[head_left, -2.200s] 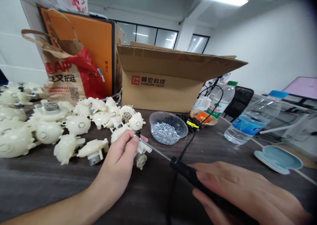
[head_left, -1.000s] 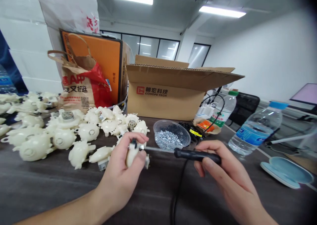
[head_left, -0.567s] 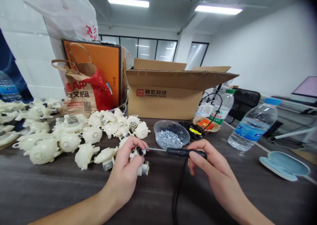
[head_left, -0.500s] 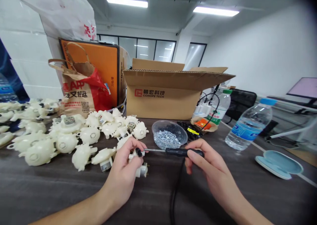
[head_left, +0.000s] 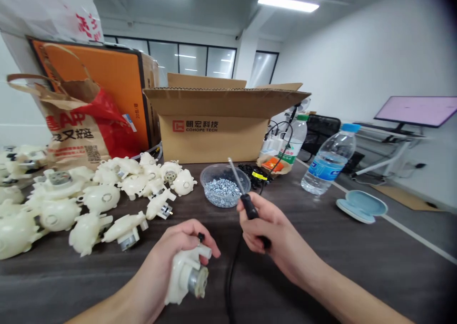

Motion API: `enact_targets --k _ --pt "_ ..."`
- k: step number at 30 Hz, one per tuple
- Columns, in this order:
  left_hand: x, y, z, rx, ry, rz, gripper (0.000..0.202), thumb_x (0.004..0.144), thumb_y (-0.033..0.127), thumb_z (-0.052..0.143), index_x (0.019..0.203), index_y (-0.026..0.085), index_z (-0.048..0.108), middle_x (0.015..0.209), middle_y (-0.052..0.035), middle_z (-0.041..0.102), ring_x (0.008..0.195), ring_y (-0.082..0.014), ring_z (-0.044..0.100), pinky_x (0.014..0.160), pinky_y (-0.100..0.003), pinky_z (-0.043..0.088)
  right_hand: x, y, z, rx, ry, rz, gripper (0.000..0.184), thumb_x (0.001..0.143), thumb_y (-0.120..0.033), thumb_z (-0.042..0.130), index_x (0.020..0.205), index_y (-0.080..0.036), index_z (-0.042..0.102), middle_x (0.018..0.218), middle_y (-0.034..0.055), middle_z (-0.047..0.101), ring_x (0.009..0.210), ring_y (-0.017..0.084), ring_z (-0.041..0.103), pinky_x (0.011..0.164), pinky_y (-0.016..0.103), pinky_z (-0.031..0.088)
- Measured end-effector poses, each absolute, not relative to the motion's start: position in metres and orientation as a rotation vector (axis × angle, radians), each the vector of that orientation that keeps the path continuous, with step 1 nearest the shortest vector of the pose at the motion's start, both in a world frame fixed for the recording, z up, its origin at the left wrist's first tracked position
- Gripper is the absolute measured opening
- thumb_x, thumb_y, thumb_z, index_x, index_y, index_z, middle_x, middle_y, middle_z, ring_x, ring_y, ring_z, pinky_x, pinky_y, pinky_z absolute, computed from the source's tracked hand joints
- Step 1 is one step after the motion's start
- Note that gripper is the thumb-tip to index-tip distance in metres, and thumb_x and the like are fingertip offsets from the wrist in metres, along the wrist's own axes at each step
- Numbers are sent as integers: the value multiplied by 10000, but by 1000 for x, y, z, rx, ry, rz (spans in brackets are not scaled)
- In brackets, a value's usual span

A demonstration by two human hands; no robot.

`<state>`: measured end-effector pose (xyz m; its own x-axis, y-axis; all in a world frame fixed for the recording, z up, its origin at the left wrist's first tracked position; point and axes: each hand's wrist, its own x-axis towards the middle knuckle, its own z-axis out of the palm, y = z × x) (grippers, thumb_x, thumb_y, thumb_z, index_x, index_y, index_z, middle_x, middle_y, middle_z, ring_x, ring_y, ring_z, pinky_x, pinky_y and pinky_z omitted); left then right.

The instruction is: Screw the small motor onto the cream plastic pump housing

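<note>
Gripping a cream plastic housing (head_left: 180, 279) just above the table (head_left: 82, 290), the left hand (head_left: 167, 252) had its fingers (head_left: 187, 231) curled closed over the top of the piece. A small metal motor (head_left: 197, 282) sat in the housing's lower end, sticking out past the hand toward the right. The right hand (head_left: 267, 233) was clenched around the black handle of a screwdriver (head_left: 249, 206), with the fingers wrapped across it and the metal shaft tilted upward. Its tip showed against a clear bowl of screws (head_left: 223, 193) farther back, though I could not tell how far above the bowl it stood. A black cord (head_left: 231, 276) ran from the handle's butt down past the right hand. The hands were apart, with a gap between the housing and the right hand's fingers. Loose housings (head_left: 96, 200) lay in a heap left of the left hand, the nearest just beyond its knuckles. Dark tabletop stretched right of the right hand toward a water bottle (head_left: 326, 164), well apart.
</note>
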<state>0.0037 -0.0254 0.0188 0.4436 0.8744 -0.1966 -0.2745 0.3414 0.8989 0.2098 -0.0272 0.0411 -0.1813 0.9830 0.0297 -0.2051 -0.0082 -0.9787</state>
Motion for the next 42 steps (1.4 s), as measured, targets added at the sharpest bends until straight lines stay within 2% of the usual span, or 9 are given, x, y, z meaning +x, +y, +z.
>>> enact_targets --k 4,9,14,20,25,30,35,37,42 --pt "8 -33 15 812 738 744 237 667 391 642 723 198 767 764 -97 744 643 -182 580 527 -225 453 200 -39 40 -1057 -1555 1185 163 750 -199 767 846 -194 635 575 -103 407 537 92 336 515 239 272" --pt "17 -37 18 705 863 781 186 497 374 744 590 214 763 552 -47 666 531 -162 562 512 -227 436 190 -50 34 -1095 -1713 1220 132 769 -217 763 848 -183 663 571 -99 428 528 100 343 513 263 286" --pt "23 -38 20 733 937 797 201 439 384 775 539 214 739 511 -18 596 490 -135 519 493 -217 424 185 -51 31 -1111 -1835 930 177 745 -131 744 661 -189 598 631 -69 486 592 113 451 552 254 342" --pt "10 -36 23 758 760 734 258 621 400 605 671 181 732 683 -85 681 542 -157 522 399 -197 436 189 -49 42 -1086 -1626 903 43 728 -140 658 737 -182 659 668 -30 571 582 126 465 530 253 356" --pt "2 -34 20 640 692 750 196 600 318 572 702 207 697 765 -68 668 529 -161 506 325 -213 453 199 -44 44 -1158 -1609 878 35 730 -160 683 759 -179 679 567 -73 463 522 102 359 493 242 311" --pt "6 -31 12 719 727 760 168 788 368 673 805 208 723 873 -45 664 602 -162 564 423 -255 541 202 -43 44 -1081 -1640 877 74 777 -165 716 837 -200 739 686 -38 635 635 130 540 622 249 446" --pt "4 -34 17 648 852 657 379 829 539 649 854 165 707 753 -49 639 469 -91 484 335 -152 329 201 -44 46 -1019 -1713 921 125 782 -97 743 829 -209 712 696 -53 694 652 115 602 636 207 472" --pt "-1 -36 22 676 804 606 411 797 558 673 922 166 686 801 -46 644 480 -83 487 346 -146 325 201 -44 46 -973 -1759 950 120 809 -81 734 810 -200 725 664 -58 699 642 108 616 652 193 485" --pt "-8 -37 27 829 624 451 457 633 224 805 1032 209 581 728 45 574 495 -51 486 426 -126 380 201 -43 45 -953 -1737 992 125 834 -84 714 902 -184 745 712 -33 733 667 119 667 659 192 519"
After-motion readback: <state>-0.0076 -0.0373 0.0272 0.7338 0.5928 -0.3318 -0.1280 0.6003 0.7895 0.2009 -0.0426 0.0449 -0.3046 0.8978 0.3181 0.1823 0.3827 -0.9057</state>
